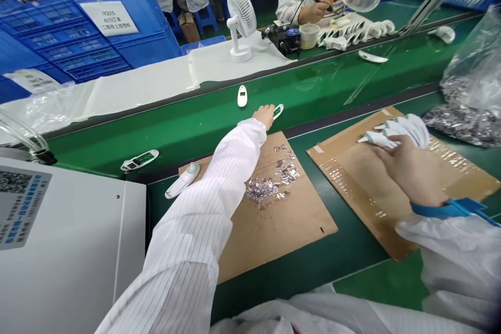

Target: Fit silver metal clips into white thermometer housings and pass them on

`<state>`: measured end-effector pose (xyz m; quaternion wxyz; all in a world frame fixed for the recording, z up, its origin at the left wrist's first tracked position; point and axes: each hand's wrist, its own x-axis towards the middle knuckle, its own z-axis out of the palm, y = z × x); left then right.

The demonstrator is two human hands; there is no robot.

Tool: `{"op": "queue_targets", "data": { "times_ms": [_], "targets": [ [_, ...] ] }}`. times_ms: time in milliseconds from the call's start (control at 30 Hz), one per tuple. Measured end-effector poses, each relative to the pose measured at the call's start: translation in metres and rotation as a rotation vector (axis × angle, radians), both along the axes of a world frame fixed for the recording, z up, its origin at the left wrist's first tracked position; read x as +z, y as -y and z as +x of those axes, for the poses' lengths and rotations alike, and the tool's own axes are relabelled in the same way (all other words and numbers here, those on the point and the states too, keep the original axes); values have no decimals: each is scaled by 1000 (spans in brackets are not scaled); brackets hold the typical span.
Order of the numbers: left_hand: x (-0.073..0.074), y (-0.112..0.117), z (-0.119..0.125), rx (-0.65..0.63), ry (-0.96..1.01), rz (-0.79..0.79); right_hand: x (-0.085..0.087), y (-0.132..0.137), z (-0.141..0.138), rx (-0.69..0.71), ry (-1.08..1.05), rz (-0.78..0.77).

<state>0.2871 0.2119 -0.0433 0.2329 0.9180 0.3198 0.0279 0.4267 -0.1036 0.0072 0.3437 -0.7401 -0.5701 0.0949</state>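
My left hand (265,115) reaches far out over the green belt (332,81), its fingers closed on a white thermometer shell (278,110) at the belt's near edge. My right hand (405,164) rests on the right cardboard sheet (352,177), curled around a bunch of white shell pieces (399,131). A small pile of shiny metal bits (270,182) lies on the left cardboard sheet (282,224) under my left forearm.
More white shells lie on the belt (242,96) (139,160), and one thermometer body (182,181) lies at the cardboard's corner. A grey machine (58,240) stands at left, a plastic bag of parts (469,94) at right. Across the belt are a desk fan (240,23) and a seated person's hand (313,10).
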Motion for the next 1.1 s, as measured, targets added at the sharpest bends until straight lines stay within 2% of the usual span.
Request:
{"op": "queue_targets", "data": {
  "times_ms": [67,133,200,267,333,400,500,600,733,833,933,1033,1100],
  "targets": [
    [11,4,-3,77,61,-24,-3,-9,-7,-20,54,-77],
    [28,7,-11,190,176,-130,-7,-24,-15,-29,114,-158],
    [51,10,-26,308,308,-337,-12,-45,-25,3,163,-235],
    [75,19,-51,377,428,-638,-18,-70,-36,90,202,-286],
    [99,35,-84,359,541,-995,-24,-94,-49,182,258,-321],
    [118,58,-121,257,603,-1251,-31,-115,-61,221,324,-349],
    [130,96,-174,202,695,-1344,-37,-134,-73,223,373,-371],
    [124,127,-212,177,723,-1406,-40,-141,-77,228,389,-381],
    [101,157,-237,216,798,-1444,-33,-139,-81,232,376,-385],
    [78,182,-238,258,829,-1495,-16,-122,-99,243,171,-303],
    [55,208,-228,391,851,-1554,5,-92,-134,294,-111,-174],
    [38,226,-217,535,871,-1551,16,-64,-169,418,-159,-233],
    [31,231,-214,587,903,-1505,14,-54,-184,497,-119,-274]
  ]
}}
